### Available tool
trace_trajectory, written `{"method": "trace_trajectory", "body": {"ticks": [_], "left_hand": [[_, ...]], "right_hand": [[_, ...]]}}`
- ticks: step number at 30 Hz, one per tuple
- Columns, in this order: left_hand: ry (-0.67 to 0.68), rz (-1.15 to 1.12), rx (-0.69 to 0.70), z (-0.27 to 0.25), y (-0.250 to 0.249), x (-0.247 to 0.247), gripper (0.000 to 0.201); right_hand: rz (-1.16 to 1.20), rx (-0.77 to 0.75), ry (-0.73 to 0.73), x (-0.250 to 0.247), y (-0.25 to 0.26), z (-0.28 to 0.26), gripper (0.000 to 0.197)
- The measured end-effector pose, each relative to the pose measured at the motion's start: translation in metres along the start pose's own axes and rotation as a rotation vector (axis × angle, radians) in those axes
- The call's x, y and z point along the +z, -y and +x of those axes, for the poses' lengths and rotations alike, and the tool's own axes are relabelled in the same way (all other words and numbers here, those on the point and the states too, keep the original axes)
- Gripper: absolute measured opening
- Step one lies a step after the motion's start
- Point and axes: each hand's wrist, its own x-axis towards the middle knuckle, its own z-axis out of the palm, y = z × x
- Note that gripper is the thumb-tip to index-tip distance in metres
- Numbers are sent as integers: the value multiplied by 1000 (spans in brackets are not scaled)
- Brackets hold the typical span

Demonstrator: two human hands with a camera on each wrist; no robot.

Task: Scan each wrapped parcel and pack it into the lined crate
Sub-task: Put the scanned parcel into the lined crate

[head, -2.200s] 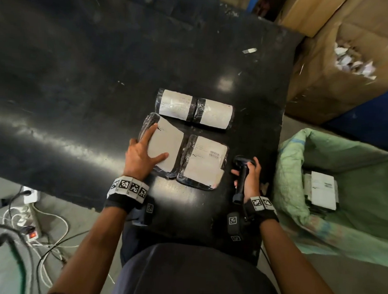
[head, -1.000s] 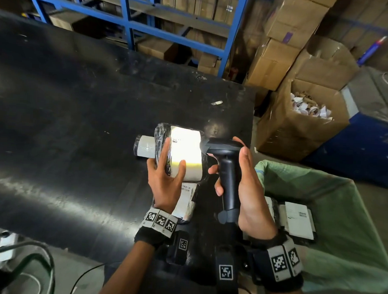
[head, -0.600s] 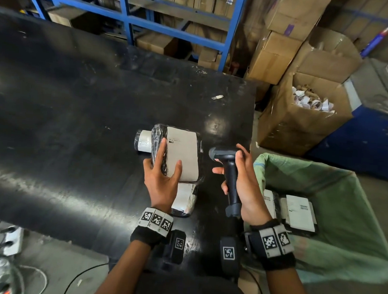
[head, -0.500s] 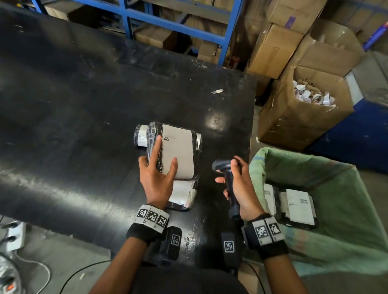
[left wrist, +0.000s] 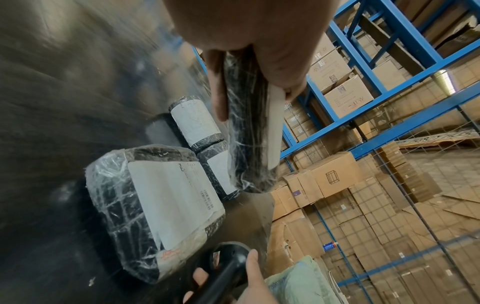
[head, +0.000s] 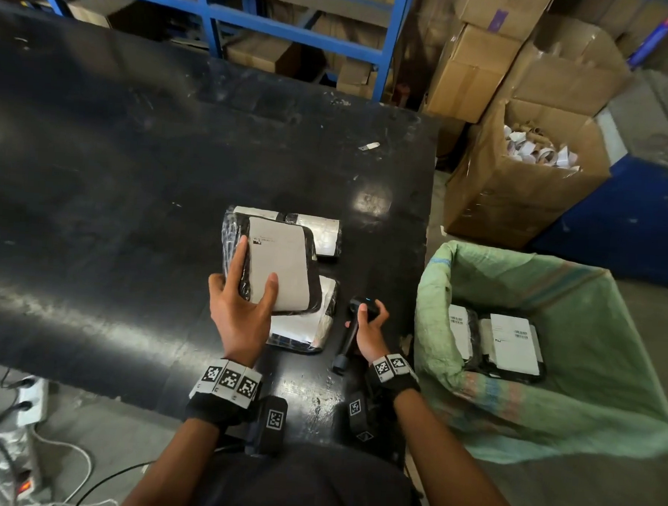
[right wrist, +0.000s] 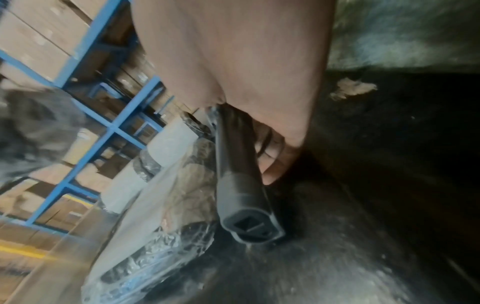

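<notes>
The person stands at the near edge of a black table (head: pixel 133 211). The left hand (head: pixel 240 310) holds a wrapped parcel (head: pixel 281 265) up off the table, thumb on its white label and fingers curled round its left side. The right hand (head: pixel 371 328) is wrapped round the black scanner (head: pixel 353 331), which lies low on the table at about 3 o'clock from the held parcel. Right under the held parcel lies a second parcel (head: pixel 309 321), flat on the table. Past it, at 12 o'clock, lie two rolled parcels (head: pixel 325 233) side by side. At 3 o'clock from the table stands the crate with its green liner (head: pixel 591 343), and two packed parcels (head: pixel 509 343) lie inside. Farther off at 1 o'clock is an open cardboard box (head: pixel 513 200), then blue shelves (head: pixel 298 18) at the back
</notes>
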Motion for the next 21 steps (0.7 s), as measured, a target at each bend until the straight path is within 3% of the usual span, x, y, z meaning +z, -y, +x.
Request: {"method": "trace_trajectory", "body": {"ticks": [5, 8, 11, 15, 21], "left_hand": [[39, -11, 17, -1, -8, 1, 72], [82, -27, 36, -4, -13, 6, 74], [144, -51, 61, -11, -19, 15, 73], [270, -107, 53, -24, -35, 34, 71], [380, -339, -16, -43, -70, 64, 67]], "right_hand": [[-259, 39, -125, -6, 7, -3, 68], [-405, -153, -224, -19, 28, -25, 65], [-367, -372, -98, -26, 53, -51, 58], [-138, -490, 71, -29, 71, -72, 58], [-68, -561, -151, -65, 84, -90, 52]]}}
